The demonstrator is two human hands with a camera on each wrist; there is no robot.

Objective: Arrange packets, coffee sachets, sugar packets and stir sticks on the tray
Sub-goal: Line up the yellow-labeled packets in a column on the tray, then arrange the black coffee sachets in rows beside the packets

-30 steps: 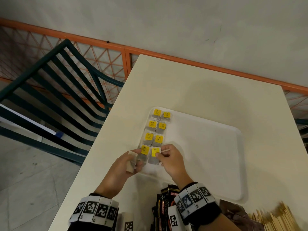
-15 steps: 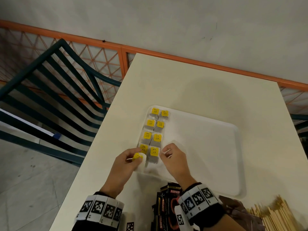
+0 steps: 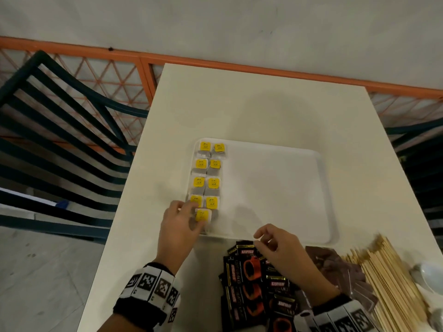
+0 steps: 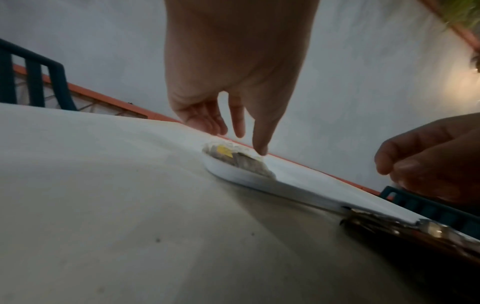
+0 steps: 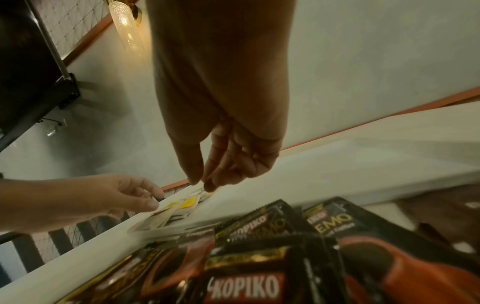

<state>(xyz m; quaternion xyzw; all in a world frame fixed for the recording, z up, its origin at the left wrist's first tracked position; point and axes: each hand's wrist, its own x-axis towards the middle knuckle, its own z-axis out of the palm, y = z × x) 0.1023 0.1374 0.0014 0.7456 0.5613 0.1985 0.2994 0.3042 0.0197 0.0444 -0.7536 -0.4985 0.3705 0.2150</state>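
So the white tray (image 3: pixel 323 188) sits in the middle of a pale cream surface (image 3: pixel 263 104), smooth plastic with rounded corners and a low raised rim. Down its left edge there are two neat columns of tea bags (image 3: pixel 208 173), thin grey pouches with square yellow tags on top. The rest of the tray is bare.

The left hand (image 3: pixel 178 227) is at the near left corner of the tray, fingers resting on one more tea bag (image 3: pixel 202 215) that lies at the bottom of the left column, a bit crooked and overlapping its neighbours. From the left wrist view the fingers point down onto it and look fairly straight, so it reads as touching or pressing rather than gripping.

The right hand (image 3: pixel 278 245) hovers over the near rim of the tray, fingers loosely curled with thumb and fingertip close together. I can't see anything in it.

Stuff crowding the near edge of the surface: a messy pile of glossy black coffee sachets (image 3: pixel 254 279) with red cups and "KOPIKO" printed on them, right under the right hand and touching the tray's near rim. Beside those, a heap of brown packets (image 3: pixel 335 267), then a bundle of pale wooden stir sticks (image 3: pixel 388 276) fanned out. Something white and rounded (image 3: pixel 429 276) pokes in at the far right; can't tell what it is.

Dark green slatted chairs (image 3: pixel 60 130) stand to the left, with an orange mesh railing (image 3: pixel 96 68) behind.
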